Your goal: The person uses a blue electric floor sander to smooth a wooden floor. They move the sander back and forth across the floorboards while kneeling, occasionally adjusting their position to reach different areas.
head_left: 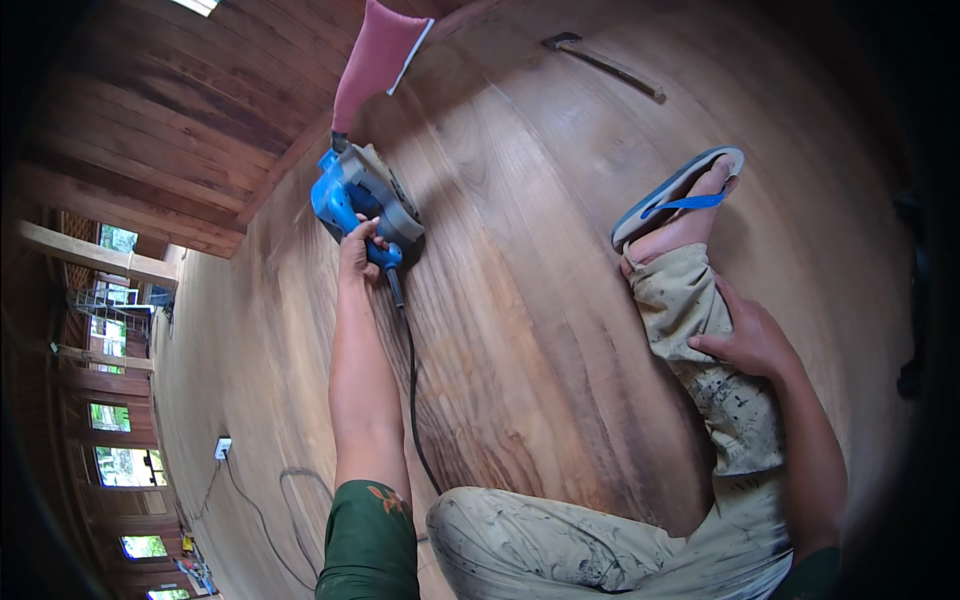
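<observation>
My left hand grips the handle of a blue and grey electric sander that rests flat on the wooden floor. A pink dust bag sticks out from the sander's far end. Its black cord runs back along my forearm. My right hand lies on my own shin, over paint-stained beige trousers. My foot wears a blue and grey flip-flop pressed on the boards.
A white extension socket with cables lies on the floor at the lower left. A dark tool lies on the boards at the top. A wood-panelled wall with windows stands to the left.
</observation>
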{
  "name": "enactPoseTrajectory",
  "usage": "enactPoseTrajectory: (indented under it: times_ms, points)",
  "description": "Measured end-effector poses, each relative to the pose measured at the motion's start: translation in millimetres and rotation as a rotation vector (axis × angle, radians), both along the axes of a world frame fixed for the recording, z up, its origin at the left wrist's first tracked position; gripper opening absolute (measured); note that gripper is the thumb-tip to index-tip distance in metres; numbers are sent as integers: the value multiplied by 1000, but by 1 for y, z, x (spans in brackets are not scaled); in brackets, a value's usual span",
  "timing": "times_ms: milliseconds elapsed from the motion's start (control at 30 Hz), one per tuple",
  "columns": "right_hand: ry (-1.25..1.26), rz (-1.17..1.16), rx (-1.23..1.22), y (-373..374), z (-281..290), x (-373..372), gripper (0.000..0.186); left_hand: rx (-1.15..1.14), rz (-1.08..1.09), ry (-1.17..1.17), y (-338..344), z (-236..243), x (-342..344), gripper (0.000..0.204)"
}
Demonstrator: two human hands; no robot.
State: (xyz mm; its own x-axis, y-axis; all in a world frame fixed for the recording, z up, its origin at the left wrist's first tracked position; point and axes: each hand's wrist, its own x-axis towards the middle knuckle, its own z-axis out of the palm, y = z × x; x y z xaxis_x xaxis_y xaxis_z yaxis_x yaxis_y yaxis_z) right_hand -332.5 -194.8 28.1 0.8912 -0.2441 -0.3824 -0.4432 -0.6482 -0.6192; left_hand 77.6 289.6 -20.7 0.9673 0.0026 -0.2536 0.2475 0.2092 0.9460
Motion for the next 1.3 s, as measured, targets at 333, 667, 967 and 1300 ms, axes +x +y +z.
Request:
enactPoseTrajectory:
  times_ms: [333, 667, 967, 1300]
  points:
    - [-83, 69, -83, -4, -13, -5, 107, 34, 18, 15, 0, 4, -98, 33]
    - [-111, 48, -37, -10, -23, -13, 111, 14, 7, 46, 9, 3, -294, 38]
    - [-76, 56, -79, -14, -32, -13, 110, 30, 4, 31, -7, 0, -369, 38]
    - [-39, 64, -81, -13, -23, -11, 108, 20, 6, 30, -47, 1, -149, 30]
